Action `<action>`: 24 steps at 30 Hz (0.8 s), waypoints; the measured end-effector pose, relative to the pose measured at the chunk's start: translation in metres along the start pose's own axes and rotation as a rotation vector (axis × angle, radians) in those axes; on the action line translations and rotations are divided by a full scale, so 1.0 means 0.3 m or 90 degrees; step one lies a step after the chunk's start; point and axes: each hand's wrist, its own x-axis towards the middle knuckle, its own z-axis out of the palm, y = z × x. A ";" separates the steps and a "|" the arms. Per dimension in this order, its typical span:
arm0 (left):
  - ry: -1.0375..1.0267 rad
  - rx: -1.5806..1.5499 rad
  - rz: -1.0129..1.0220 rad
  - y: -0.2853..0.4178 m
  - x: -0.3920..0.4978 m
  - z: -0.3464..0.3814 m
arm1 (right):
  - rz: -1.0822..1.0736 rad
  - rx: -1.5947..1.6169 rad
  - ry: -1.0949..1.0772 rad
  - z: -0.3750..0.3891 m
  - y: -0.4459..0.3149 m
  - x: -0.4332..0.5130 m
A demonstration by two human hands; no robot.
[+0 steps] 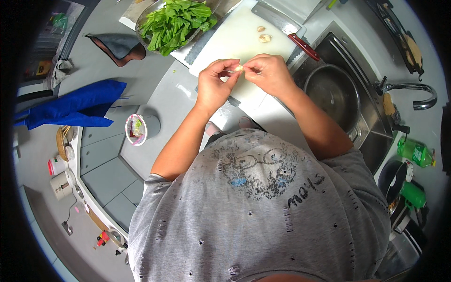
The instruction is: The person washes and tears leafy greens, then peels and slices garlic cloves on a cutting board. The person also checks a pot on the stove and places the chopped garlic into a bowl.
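Note:
Between the fingertips of both hands is a small pale garlic clove (239, 67), over the near part of a white cutting board (225, 42). My left hand (217, 78) pinches it between thumb and fingers. From the other side, my right hand (267, 72) has its thumb and forefinger at the clove's edge. Two more pieces of garlic, a smaller clove (260, 29) and a larger one (265, 38), lie farther up the board. Along the board's far right edge rests a cleaver (278, 19) with a red-brown handle (303, 47).
Leafy greens (178, 24) fill a colander (142, 35) left of the board. A metal basin (331, 97) sits in the sink (375, 148) at right, by a curved faucet (415, 86). A waste bin (152, 127) stands on the floor at left, near a hanging blue cloth (77, 104).

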 end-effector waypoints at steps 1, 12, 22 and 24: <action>0.002 0.033 0.017 0.006 0.002 0.002 | 0.009 0.007 0.006 -0.001 -0.003 0.002; 0.003 0.122 0.115 0.027 0.025 0.020 | 0.039 -0.009 0.011 -0.013 0.002 0.015; -0.014 -0.075 -0.039 0.013 0.037 0.017 | 0.193 0.115 -0.021 -0.025 0.025 0.020; -0.021 -0.122 -0.071 -0.015 0.050 0.000 | 0.249 0.210 -0.034 -0.028 0.028 0.023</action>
